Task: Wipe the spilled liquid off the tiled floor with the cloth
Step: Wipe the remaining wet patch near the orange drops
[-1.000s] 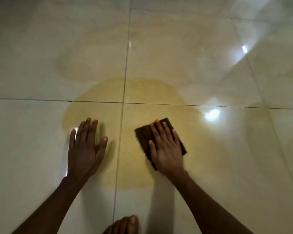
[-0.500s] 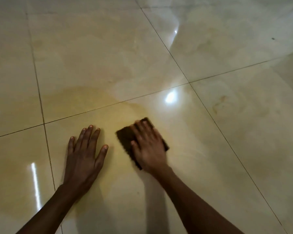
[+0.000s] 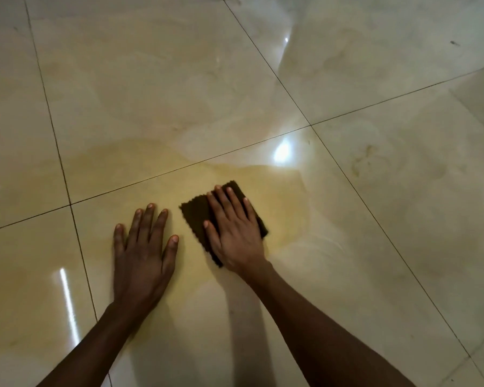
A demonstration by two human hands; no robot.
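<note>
Forearms: two bare forearms are seen entering from the bottom edge, the left from the lower left, the right from the lower right, both angled toward the middle of the view.
Left hand (image 3: 144, 252): laid flat on the floor, palm down, fingers straight and slightly spread, thumb out to the right; nothing is held by it. It is placed just beside the cloth, a narrow strip of wet tile being left between them.
Right hand (image 3: 234, 230): laid flat on top of the cloth, palm down, fingers straight and close together, pointed away and a little left; the cloth is pressed to the floor rather than gripped.
Cloth (image 3: 196, 216): a dark brown, roughly square piece with a ragged edge, lying flat on the floor under the right hand; its left part and far corner are left uncovered, its right corner is seen past the hand.
Spilled liquid (image 3: 157, 180): a yellowish film is spread over the tile under both hands and across the grout line into the tile beyond; its rounded far edge is seen just past the cloth.
Tiled floor (image 3: 151, 79): large glossy cream tiles are divided by thin dark grout lines; a paler streak is seen to the right of the cloth.
Reflections: a bright light spot (image 3: 282, 152) is mirrored just beyond the spill, a smaller one farther off, and a long bright streak at the lower left.
</note>
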